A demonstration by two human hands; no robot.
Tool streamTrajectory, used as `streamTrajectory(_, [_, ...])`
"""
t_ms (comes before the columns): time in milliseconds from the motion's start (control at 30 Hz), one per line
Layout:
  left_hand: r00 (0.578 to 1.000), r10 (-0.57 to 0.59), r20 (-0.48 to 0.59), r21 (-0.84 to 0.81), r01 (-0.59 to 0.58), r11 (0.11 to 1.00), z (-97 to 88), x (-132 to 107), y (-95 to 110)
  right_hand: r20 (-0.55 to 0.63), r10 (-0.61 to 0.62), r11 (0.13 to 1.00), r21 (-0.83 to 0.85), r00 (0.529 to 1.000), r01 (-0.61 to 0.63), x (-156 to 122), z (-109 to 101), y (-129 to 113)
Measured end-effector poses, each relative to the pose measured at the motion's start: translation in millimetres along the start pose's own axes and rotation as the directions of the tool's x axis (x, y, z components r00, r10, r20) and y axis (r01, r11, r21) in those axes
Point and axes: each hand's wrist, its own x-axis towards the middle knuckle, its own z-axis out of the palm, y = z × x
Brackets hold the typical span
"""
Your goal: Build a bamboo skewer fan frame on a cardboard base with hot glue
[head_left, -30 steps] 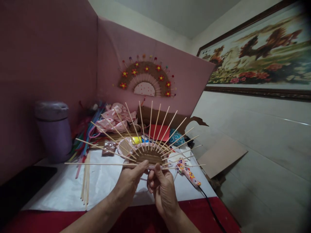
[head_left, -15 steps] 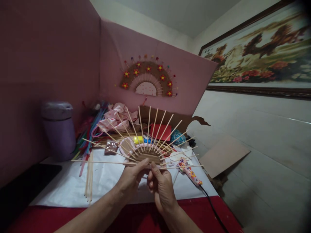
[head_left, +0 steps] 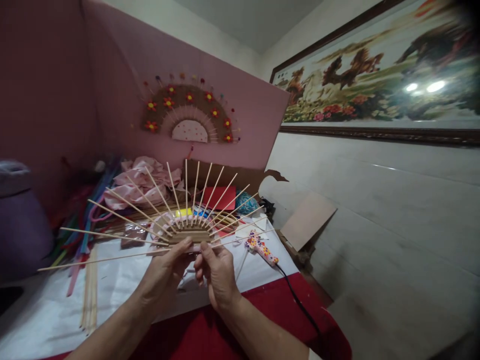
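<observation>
Both of my hands hold a half-round cardboard fan frame [head_left: 193, 234] by its straight lower edge. Thin wooden sticks spread out from its curved side like rays. My left hand [head_left: 168, 267] is closed on the edge left of the middle, thumb on top. Close beside it, my right hand [head_left: 217, 272] pinches the same edge, its thumb on the cardboard and its fingers curled below. A floral glue gun [head_left: 262, 248] with a black cord lies right of the frame. Several loose sticks [head_left: 89, 290] lie on the white sheet at the left.
A finished-looking fan with red flowers [head_left: 189, 97] is pinned to the pink board [head_left: 243, 100] behind. Pink cloth [head_left: 140, 177], red paper [head_left: 220, 198] and blue yarn [head_left: 246, 202] crowd the table's back. A purple bin [head_left: 22, 225] stands left; a framed picture [head_left: 360, 75] hangs right.
My view has swung to the right, so everything sits further left. Both hands keep their hold on the fan frame, which looks slightly tilted now.
</observation>
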Motion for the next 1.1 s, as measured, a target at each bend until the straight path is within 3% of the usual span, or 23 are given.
streamTrajectory(167, [1.000, -0.003, -0.021, -0.026, 0.003, 1.000, -2.2, 2, 0, 0.028, -0.008, 0.999, -0.035, 1.000, 0.009, -1, -1, 2])
streamTrajectory(267, [0.985, 0.047, -0.166, -0.081, -0.061, 0.995, -4.4, 4, 2, 0.037, 0.056, 0.986, -0.158, 0.998, -0.049, -11, -8, -3])
streamTrajectory(367, [0.966, 0.074, -0.249, -0.092, -0.100, 0.991, -5.6, 6, 5, -0.020, 0.112, 0.916, -0.385, 0.994, -0.111, -19, -31, -24])
streamTrajectory(433, [0.964, 0.066, -0.256, -0.087, -0.091, 0.992, -5.6, 6, 6, -0.057, -0.031, 0.766, -0.643, 0.998, -0.013, -16, -59, -45])
streamTrajectory(500, [0.963, 0.055, -0.263, -0.085, -0.080, 0.993, -5.7, 6, 6, -0.067, -0.295, 0.479, -0.874, 0.953, 0.087, -6, -93, -66])
streamTrajectory(533, [0.963, 0.050, -0.265, -0.086, -0.075, 0.994, -6.0, 5, 5, -0.061, -0.358, 0.305, -0.951, 0.932, 0.055, 0, -111, -74])
streamTrajectory(567, [0.963, 0.045, -0.265, -0.088, -0.071, 0.994, -6.3, 5, 4, -0.087, -0.358, 0.157, -0.987, 0.929, -0.032, 6, -128, -81])
streamTrajectory(667, [0.966, 0.036, -0.256, -0.103, -0.064, 0.993, -5.3, 8, 2, -0.135, -0.247, 0.021, -0.991, 0.960, -0.134, 20, -163, -88])
streamTrajectory(833, [0.981, -0.026, -0.190, -0.176, -0.008, 0.984, 16.3, 24, 2, -0.084, -0.118, -0.014, -0.996, 0.990, -0.086, 24, -177, -82])
streamTrajectory(967, [0.997, -0.039, -0.063, -0.123, 0.031, 0.992, 47.1, 60, -6, -0.024, -0.091, 0.007, -1.000, 0.996, -0.024, 23, -179, -81])
streamTrajectory(1100, [0.986, 0.026, -0.167, -0.136, -0.049, 0.990, 69.0, 109, -30, 0.020, -0.126, 0.013, -1.000, 0.992, 0.021, 23, -184, -76])
